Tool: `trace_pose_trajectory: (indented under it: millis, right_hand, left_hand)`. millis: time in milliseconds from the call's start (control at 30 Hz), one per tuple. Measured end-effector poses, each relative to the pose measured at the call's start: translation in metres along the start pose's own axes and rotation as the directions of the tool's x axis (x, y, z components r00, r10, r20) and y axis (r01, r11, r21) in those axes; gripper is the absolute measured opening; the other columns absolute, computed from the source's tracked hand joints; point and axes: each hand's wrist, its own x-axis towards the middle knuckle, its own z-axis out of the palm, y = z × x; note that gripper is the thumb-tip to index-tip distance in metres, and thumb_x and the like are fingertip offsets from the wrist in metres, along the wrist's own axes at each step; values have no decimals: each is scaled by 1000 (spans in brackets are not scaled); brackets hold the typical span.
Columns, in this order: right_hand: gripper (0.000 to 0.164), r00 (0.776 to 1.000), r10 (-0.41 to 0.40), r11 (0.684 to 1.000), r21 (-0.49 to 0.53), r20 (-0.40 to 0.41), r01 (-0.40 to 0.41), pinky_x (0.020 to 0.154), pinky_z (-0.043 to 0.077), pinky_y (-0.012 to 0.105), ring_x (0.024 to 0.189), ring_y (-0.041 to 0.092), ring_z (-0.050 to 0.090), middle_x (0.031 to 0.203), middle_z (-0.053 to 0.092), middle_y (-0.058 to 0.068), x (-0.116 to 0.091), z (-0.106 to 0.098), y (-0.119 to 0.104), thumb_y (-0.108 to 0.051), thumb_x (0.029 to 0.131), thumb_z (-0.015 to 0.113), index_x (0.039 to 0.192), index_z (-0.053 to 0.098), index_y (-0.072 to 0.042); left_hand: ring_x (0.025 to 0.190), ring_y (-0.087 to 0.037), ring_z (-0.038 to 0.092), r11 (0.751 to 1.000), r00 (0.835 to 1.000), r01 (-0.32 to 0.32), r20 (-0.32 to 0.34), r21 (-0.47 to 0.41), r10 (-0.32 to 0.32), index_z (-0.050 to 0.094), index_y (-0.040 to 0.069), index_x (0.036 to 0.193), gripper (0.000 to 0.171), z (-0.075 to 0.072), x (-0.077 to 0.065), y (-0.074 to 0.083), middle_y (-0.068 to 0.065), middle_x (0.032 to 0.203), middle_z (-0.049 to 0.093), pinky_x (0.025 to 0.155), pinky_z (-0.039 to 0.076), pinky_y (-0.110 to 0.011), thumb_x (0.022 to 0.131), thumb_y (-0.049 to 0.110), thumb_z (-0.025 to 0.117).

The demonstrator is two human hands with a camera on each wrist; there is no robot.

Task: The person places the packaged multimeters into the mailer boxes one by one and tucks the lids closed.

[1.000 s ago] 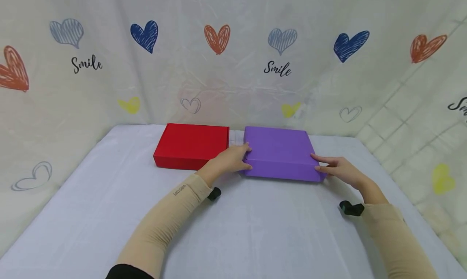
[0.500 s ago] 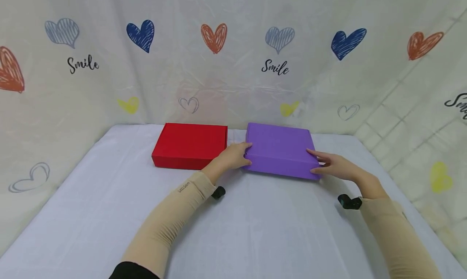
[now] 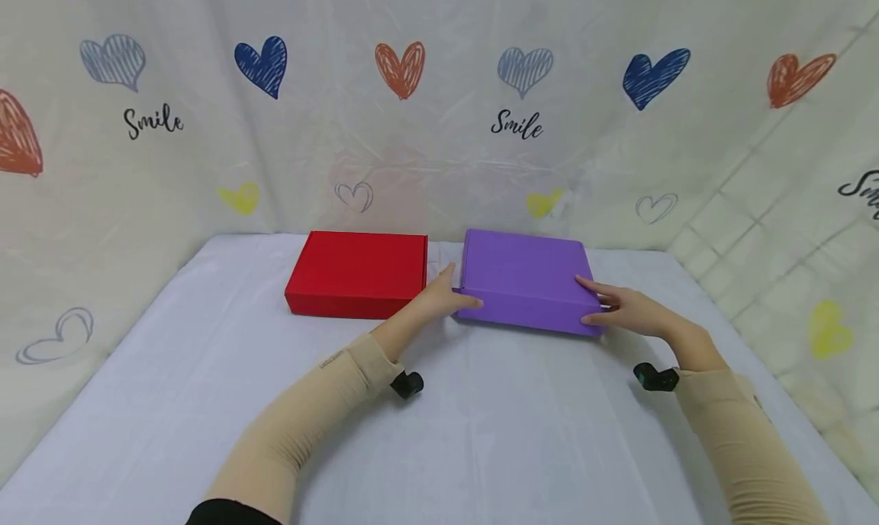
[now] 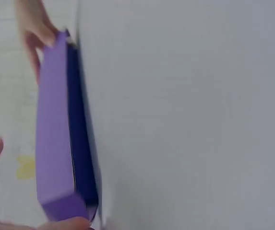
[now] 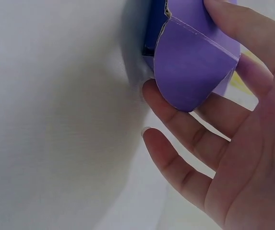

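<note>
A purple cardboard box (image 3: pixel 525 273) lies on the white-covered table, to the right of a closed red box (image 3: pixel 360 273). My left hand (image 3: pixel 436 296) is at its front left corner, thumb against the front and the other fingers stretched out beside it. In the right wrist view my right hand (image 5: pixel 243 139) holds the right front corner, thumb on the lid and fingers by a rounded side flap (image 5: pixel 190 67). A dark blue strip (image 4: pixel 82 129) shows under the purple front panel in the left wrist view.
Behind the boxes hangs a pale curtain (image 3: pixel 453 166) printed with hearts and "Smile". White cloth covers the table (image 3: pixel 508 433) in front of the boxes. A small black device (image 3: pixel 655 378) sits at the right wrist, another (image 3: pixel 407 385) at the left.
The purple box has shifted slightly back, with its front edge now slanting. My left index finger has come off the box's side, and my right hand moved slightly left with the corner.
</note>
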Motion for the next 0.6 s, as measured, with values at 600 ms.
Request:
trace_pose_trajectory:
  millis: [600]
  right_hand:
    - [88,1000,18,999,27,-8,-17,108,35,69,138,57,37,154,29,41,-1,1,0,-35,99,70,164,17,-10]
  left_hand:
    - [149,-32,33,930,996,36,-61,-366,-62,32,1,159,75,10,-15,-14,-19,161,36,114,37,-49,91,-16,59]
